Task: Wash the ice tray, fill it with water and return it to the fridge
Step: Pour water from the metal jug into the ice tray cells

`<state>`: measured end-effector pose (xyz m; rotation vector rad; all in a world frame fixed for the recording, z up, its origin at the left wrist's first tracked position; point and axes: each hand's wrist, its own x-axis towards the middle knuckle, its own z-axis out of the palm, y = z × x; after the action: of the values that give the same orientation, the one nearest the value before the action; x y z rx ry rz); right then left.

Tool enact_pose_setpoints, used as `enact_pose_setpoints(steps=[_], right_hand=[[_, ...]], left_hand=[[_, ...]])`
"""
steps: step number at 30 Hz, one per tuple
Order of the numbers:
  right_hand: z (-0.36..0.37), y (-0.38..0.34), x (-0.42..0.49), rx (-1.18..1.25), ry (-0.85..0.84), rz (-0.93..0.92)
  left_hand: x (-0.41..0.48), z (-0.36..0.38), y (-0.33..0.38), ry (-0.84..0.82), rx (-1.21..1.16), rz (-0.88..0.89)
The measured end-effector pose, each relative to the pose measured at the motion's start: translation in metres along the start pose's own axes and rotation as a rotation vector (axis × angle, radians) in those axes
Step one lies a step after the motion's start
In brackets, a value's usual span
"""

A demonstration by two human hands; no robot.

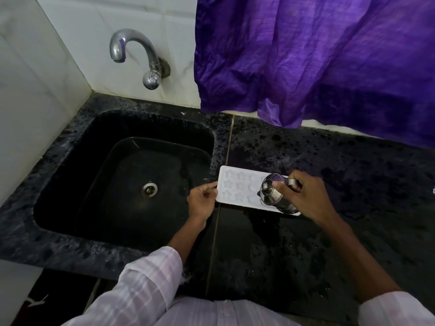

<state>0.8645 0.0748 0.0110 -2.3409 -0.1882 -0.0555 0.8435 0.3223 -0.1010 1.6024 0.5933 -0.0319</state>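
Past the checked sleeve, the ice tray was pinched on the surface by the left hand, a steel jug gripped and tilted over it by the right hand; filling judged underway, level carry needed next.

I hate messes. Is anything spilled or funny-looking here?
Maybe. The counter in front of the ice tray has a shiny patch that looks like spilled water. The right hand tips a steel jug over the tray; the left hand pinches its edge.
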Motion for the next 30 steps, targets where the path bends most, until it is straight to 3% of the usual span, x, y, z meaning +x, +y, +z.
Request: enact_pose_setpoints(steps=[30], right_hand=[[-0.0091, 0.0024, 0.0024, -0.02, 0.01, -0.037]], left_hand=[[0.0002, 0.0003, -0.0012, 0.007, 0.028, 0.013]])
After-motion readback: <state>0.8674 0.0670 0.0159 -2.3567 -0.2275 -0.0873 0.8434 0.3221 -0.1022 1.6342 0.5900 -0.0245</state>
